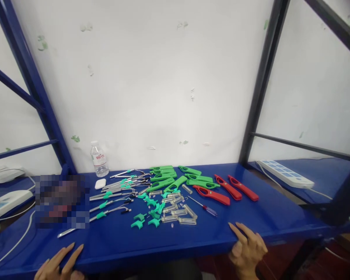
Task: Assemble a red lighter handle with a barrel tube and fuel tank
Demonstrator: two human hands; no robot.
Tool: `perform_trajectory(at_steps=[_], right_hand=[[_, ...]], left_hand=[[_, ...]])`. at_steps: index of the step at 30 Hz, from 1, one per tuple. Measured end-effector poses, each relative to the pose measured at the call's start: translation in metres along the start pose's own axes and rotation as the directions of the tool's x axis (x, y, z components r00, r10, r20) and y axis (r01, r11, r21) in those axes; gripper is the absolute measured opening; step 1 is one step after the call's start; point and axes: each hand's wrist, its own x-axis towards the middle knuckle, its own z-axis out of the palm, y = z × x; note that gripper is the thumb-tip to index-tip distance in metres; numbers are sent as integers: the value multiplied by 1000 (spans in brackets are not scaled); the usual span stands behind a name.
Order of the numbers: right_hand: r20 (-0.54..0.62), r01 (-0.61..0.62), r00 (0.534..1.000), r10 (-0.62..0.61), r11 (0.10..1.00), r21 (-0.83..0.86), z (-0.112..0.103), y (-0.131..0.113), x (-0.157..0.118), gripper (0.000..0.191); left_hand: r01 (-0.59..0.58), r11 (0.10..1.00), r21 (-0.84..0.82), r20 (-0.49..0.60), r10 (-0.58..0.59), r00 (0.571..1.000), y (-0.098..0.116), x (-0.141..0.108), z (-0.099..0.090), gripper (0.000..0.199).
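My left hand (60, 266) rests at the front edge of the blue table (119, 245), fingers apart, holding nothing. My right hand (247, 245) lies on the same edge farther right, also empty, with its fingers stretched out. Nearest the left hand is a metal lighter tube (67, 232); several more tubes with teal pieces and wires lie behind it. Mid-table are loose teal triggers (138, 224) and clear fuel tanks (187, 221). Beyond them lie green lighter casings (161, 183). Red lighter casings (212, 195) and a screwdriver (205, 208) are nearer the right hand.
A water bottle (99, 160) and a small white case (100, 184) stand at the back left. A blurred patch (61, 200) hides something at the left. Blue (46, 97) and dark (259, 85) frame posts rise beside the table. White power strips (286, 174) lie beyond both sides.
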Motion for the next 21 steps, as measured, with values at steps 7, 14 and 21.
perform_trajectory(at_steps=[7,14,21], right_hand=[[22,15,1000,-14,1000,-1,-2,1,2,45],[-36,24,999,-24,1000,-4,5,4,-2,48],[-9,-20,1000,20,1000,6,5,2,-5,45]], left_hand=[[-2,998,66,-18,4,1000,10,4,-3,45],[51,995,85,-46,-47,998,11,-8,4,61],[97,992,77,12,-98,995,4,-8,4,50]])
